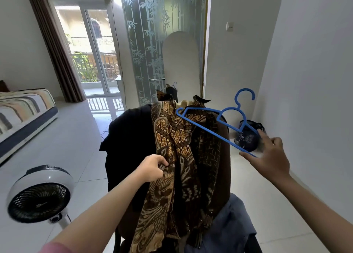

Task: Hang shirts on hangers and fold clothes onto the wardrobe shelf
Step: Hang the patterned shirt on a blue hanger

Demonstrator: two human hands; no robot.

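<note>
A brown batik shirt hangs over the back of a chair, its collar at the top. My left hand pinches the shirt's left front panel. My right hand holds a blue plastic hanger by its right end; the hanger's left end pokes into the shirt's collar opening and its hook points up. A black garment is draped on the chair to the left of the batik shirt. A blue-grey garment lies on the chair seat at lower right.
A white floor fan stands at lower left. A striped mattress lies along the left wall. A dark bag sits on the floor by the right wall. Behind the chair are a frosted glass door and a balcony door.
</note>
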